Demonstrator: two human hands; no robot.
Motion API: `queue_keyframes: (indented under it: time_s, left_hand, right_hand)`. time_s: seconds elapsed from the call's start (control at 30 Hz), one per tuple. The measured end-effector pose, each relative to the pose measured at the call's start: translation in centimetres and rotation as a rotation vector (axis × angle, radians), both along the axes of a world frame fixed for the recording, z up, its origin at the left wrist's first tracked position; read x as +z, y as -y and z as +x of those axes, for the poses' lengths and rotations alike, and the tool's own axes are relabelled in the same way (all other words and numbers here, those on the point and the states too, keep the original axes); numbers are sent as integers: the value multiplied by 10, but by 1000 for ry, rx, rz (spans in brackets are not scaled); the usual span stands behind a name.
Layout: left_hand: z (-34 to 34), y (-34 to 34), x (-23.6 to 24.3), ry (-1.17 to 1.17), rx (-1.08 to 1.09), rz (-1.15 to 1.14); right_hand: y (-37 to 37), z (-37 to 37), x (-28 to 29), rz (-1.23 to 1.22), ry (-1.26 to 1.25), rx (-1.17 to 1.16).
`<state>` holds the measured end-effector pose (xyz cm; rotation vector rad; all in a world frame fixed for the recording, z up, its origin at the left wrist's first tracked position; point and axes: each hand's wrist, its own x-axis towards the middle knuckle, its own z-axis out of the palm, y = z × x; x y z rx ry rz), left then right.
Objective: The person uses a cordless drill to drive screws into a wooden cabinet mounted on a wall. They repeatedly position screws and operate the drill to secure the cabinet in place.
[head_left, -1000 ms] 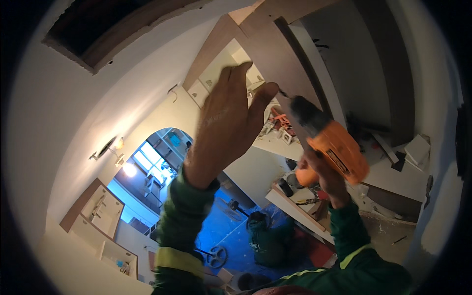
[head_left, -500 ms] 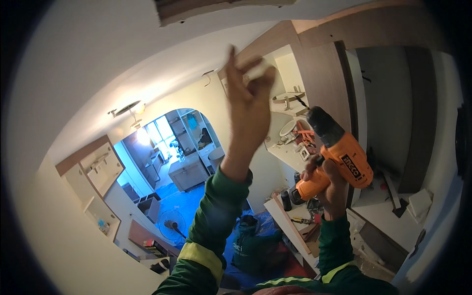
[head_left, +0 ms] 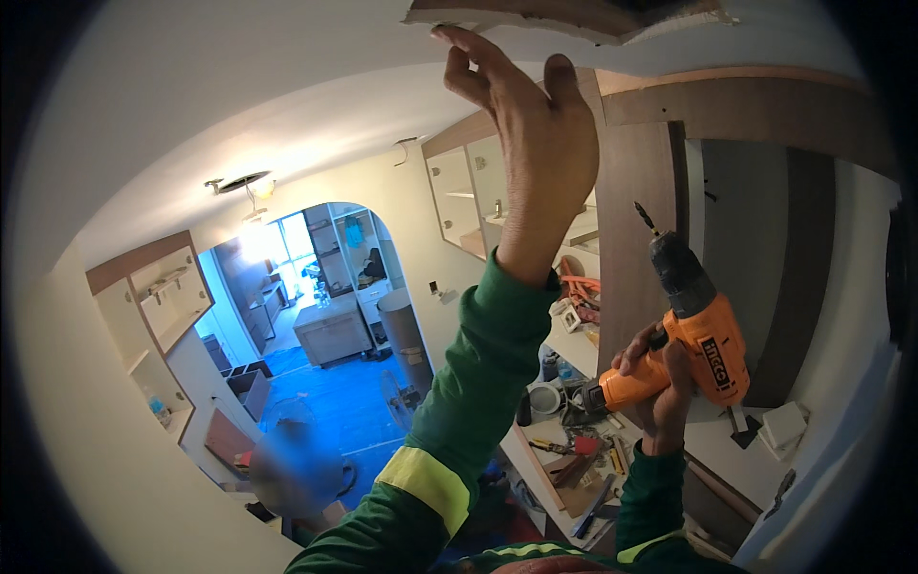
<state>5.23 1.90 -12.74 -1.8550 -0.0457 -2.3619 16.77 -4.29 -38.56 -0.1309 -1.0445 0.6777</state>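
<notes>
My left hand [head_left: 535, 139] is raised high, its fingers apart and half bent, the forefinger tip touching or very close to the ragged edge of a cut opening [head_left: 574, 29] in the white ceiling. My right hand [head_left: 660, 387] grips an orange and black cordless drill [head_left: 710, 320] on the right, held tilted up with a bit [head_left: 643, 212] in its chuck. The drill is in front of a brown cabinet panel [head_left: 636, 167], below and to the right of my left hand.
Open wall cabinets [head_left: 143, 330] line the left and centre. An arched doorway [head_left: 382, 225] leads to a room with blue sheeting [head_left: 339, 421] on the floor and a grey bench [head_left: 330, 335]. A cluttered counter [head_left: 550, 464] holds tools; a lamp [head_left: 256, 239] glows.
My left hand has moved up toward the ceiling opening, away from the drill bit. The view has shifted, bringing the opening to top centre-right; my right hand still grips the drill, now pointed more upright.
</notes>
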Motion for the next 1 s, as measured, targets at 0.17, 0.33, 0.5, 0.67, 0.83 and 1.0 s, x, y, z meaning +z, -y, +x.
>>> queue_keyframes:
  time_s: [0.17,0.33,0.5,0.67,0.83,1.0]
  left_hand:
    - [0,-3,0,29,152,28]
    - [-12,-5,-10,-60,220,35]
    - [-25,-14,-16,-44,132,119]
    - [-74,-9,-19,-128,400,97]
    - [-118,24,-19,-504,114,-397]
    - [-119,47,1,-717,-17,-590]
  right_hand:
    - [19,3,3,-53,39,-155]
    - [28,-10,14,-68,29,-137]
    - [20,-28,23,-49,29,-54]
    - [-8,-50,37,13,80,1]
    - [-58,-89,73,172,42,138]
    - [-100,-130,121,266,138,141]
